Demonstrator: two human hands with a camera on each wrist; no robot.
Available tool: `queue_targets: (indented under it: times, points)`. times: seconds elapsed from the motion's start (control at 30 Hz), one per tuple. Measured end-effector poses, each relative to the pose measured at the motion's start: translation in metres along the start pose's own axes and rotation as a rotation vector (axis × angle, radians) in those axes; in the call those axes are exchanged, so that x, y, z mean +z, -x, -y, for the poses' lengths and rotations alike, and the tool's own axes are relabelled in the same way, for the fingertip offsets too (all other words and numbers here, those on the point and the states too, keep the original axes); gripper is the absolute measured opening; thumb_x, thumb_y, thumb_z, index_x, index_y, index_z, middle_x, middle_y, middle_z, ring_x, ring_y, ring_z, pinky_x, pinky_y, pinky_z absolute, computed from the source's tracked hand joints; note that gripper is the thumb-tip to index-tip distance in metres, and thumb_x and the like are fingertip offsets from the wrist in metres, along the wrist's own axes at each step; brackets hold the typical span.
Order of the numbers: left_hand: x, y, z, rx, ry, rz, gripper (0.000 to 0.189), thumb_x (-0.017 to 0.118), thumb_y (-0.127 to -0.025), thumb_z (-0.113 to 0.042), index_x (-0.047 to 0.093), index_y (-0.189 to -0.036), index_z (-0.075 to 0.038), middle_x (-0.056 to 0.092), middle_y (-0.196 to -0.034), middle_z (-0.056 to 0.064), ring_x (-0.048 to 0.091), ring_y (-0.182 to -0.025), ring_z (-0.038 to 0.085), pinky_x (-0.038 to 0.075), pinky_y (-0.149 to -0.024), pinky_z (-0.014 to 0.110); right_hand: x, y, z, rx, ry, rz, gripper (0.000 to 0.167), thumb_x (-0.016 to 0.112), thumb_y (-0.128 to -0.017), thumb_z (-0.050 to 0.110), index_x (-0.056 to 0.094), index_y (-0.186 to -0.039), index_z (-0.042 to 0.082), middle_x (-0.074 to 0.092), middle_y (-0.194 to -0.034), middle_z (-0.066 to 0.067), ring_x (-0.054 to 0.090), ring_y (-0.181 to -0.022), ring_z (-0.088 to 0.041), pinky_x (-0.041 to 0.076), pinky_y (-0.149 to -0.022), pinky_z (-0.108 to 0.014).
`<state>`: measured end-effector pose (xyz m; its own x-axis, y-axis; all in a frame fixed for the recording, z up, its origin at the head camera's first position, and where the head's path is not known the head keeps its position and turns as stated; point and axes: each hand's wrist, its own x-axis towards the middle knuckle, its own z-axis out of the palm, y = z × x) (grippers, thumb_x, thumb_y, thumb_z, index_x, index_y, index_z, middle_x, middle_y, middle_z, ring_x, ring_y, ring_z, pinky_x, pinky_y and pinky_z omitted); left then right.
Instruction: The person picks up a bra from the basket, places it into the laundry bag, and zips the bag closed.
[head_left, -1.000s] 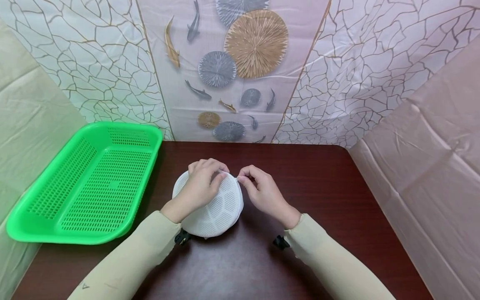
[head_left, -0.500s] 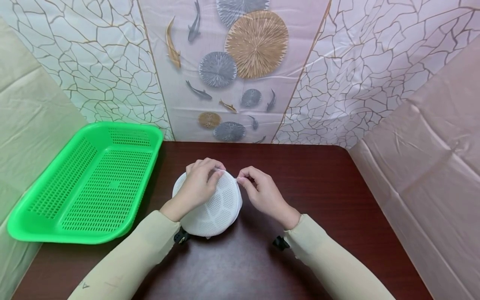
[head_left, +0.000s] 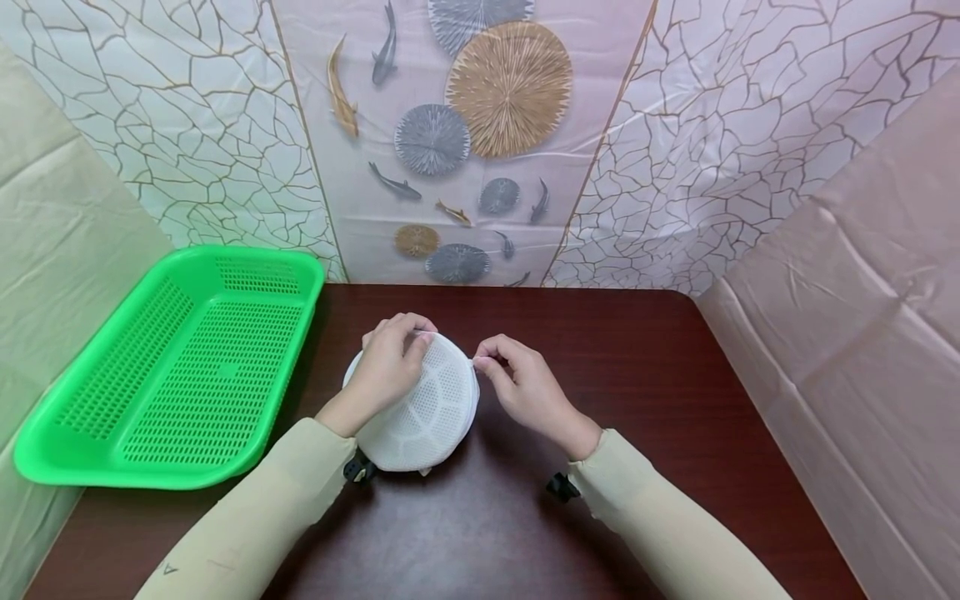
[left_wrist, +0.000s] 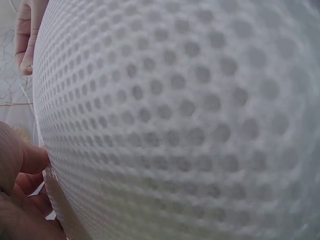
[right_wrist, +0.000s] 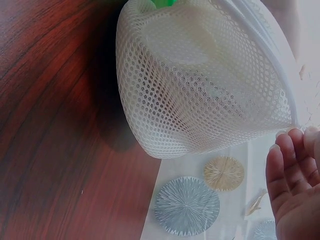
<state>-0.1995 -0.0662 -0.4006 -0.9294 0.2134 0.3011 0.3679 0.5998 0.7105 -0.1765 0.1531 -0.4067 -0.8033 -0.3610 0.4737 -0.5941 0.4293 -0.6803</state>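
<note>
A round white mesh laundry bag stands tilted on the dark table, its top facing the head camera. My left hand grips its far upper edge, thumb on the top mesh and fingers behind. In the left wrist view, the thumb presses the bag's rim. My right hand pinches the bag's right edge between thumb and index finger. A zipper runs along that edge in the right wrist view. The fingertips hide whether they hold the zipper pull. Through the mesh side, the bag's inside shows faintly.
A large green plastic basket stands left of the hands on the brown table. A patterned cloth wall rises behind the table, with plain fabric sides at left and right.
My left hand has moved left along with the bag, which has turned slightly. The right hand keeps nearly the same place at the bag's edge.
</note>
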Motion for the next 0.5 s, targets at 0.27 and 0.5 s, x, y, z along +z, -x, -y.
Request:
queue_targets:
  times: [0.27, 0.5]
  points:
    - [-0.0011, -0.0013, 0.0033, -0.065, 0.007, -0.002, 0.011, 0.056, -0.098, -0.017, 0.063, -0.105, -0.013, 0.063, -0.103, 0.004, 0.051, -0.100, 0.025, 0.029, -0.096, 0.050, -0.0011, 0.0007, -0.0002, 0.002, 0.003, 0.002, 0.004, 0.062, -0.095, 0.011, 0.061, -0.091, 0.011, 0.059, -0.087, 0.005, 0.056, -0.078, -0.010, 0.051, -0.067, -0.030]
    - [-0.0017, -0.0026, 0.0089, -0.122, 0.032, 0.007, 0.012, 0.055, -0.098, -0.017, 0.062, -0.106, -0.013, 0.062, -0.104, 0.006, 0.051, -0.100, 0.026, 0.038, -0.090, 0.048, -0.0021, 0.0010, 0.0015, -0.002, 0.014, 0.010, 0.004, 0.062, -0.095, 0.011, 0.061, -0.091, 0.009, 0.060, -0.087, 0.005, 0.057, -0.080, -0.009, 0.051, -0.068, -0.027]
